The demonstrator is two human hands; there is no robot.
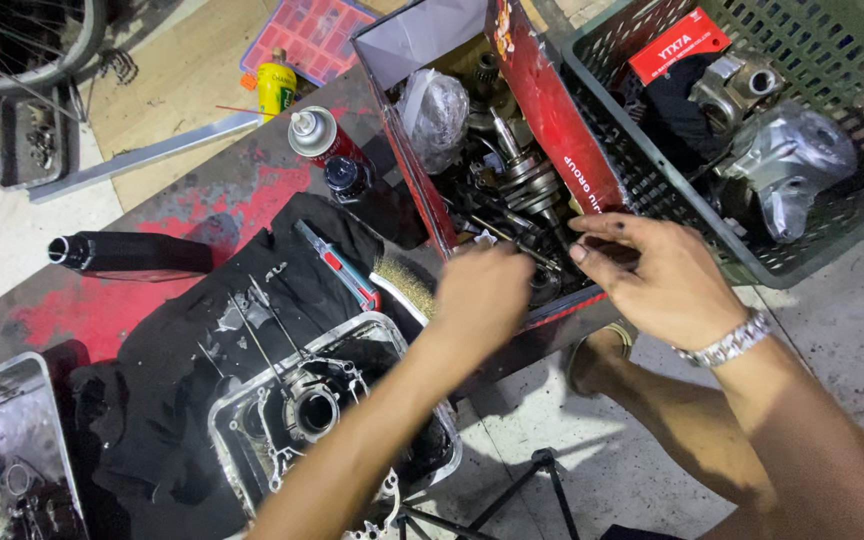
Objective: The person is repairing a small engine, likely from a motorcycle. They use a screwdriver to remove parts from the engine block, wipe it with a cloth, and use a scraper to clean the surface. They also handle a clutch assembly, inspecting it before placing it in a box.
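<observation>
My left hand [482, 292] reaches into the near end of a red cardboard box [552, 110] full of greasy metal engine parts [517, 175]; its fingers are curled among the parts, and I cannot see what they touch. My right hand [657, 278], with a metal watch on the wrist, hovers at the box's near right corner, fingers spread and empty. An aluminium engine case [307, 410] lies on a black cloth [182, 370] under my left forearm.
A green plastic crate [852, 60] with engine parts and a red carton stands right of the box. A spray can [317, 135], yellow bottle [275, 85], wire brush [402, 285], black pipe [127, 252] and metal tray [2, 440] lie on the red-stained bench. A sandalled foot rests on the floor below.
</observation>
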